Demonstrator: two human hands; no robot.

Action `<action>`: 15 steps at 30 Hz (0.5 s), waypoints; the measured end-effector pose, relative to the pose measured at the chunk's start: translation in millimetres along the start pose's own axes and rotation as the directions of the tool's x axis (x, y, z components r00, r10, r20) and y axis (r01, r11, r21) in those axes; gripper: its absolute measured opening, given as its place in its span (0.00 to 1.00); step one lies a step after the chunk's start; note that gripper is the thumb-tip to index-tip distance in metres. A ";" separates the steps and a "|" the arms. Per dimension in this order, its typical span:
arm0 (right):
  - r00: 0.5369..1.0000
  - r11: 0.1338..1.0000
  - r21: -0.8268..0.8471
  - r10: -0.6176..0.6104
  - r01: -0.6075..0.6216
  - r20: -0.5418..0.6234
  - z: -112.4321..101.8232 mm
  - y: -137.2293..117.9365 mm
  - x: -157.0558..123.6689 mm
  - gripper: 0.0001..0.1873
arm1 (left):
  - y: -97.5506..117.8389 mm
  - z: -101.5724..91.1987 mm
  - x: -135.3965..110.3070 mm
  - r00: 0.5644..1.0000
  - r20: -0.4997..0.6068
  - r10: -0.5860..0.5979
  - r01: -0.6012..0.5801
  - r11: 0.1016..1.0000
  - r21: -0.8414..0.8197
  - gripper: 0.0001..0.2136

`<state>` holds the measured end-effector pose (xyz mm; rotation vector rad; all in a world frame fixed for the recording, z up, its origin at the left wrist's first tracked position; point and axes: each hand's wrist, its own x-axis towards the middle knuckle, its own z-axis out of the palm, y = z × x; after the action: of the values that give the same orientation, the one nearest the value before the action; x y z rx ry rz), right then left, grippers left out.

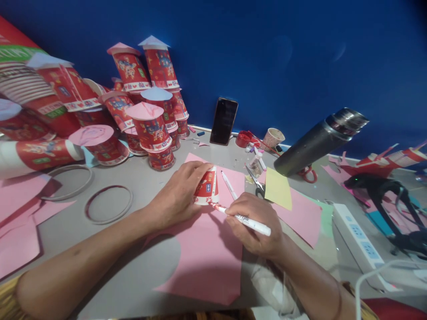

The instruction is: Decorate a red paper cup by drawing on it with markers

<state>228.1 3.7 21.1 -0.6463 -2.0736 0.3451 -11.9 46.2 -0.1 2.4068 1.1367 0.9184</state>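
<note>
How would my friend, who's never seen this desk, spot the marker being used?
Below the blue wall, find the big pink sheet on the grey table. Over it, the right hand holds a white marker to a red cup. Its reddish tip is at the cup's pale rim, while the similar pen nearby lies loose.

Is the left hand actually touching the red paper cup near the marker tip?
Touching. The head view shows the left hand wrapped against the side of the red paper cup, with no gap visible between them.
</note>
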 end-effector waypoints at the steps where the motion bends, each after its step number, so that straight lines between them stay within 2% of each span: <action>1: 1.000 1.000 0.002 0.001 -0.001 0.006 0.1 0.1 -0.3 0.07 | 0.0 0.2 -0.2 1.000 -0.002 0.003 -0.003 1.000 0.004 0.36; 6: 0.999 1.000 -0.013 0.018 -0.017 0.036 0.9 1.3 -1.6 0.06 | 0.3 0.0 -0.5 1.000 -0.003 0.009 -0.009 1.000 0.012 0.36; 11: 1.000 1.000 -0.002 0.021 -0.021 -0.006 1.1 1.4 -2.5 0.07 | -0.2 -1.1 -0.3 1.000 0.012 0.022 -0.023 0.999 0.025 0.36; 15: 0.999 1.000 -0.006 0.015 -0.015 0.034 2.4 2.2 -4.6 0.05 | -1.7 -0.6 -1.0 1.000 0.011 0.026 -0.026 0.999 0.045 0.36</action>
<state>228.9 2.9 15.5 -0.6642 -2.1037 0.3612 -13.8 46.5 -1.0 2.4649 1.1364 0.8967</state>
